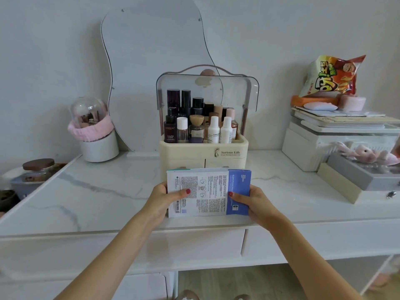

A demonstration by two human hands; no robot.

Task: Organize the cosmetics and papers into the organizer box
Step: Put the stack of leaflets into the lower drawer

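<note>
Gripping the paper packets (207, 192) with left hand (161, 197) and right hand (257, 202), long axis left-right; organizer box (203, 151) just beyond, centred between them.

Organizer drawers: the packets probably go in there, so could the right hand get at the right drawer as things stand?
Probably not yet. The right hand holds the packets together with the left hand, and they stand upright in front of the organizer box, covering its drawer fronts.
</note>
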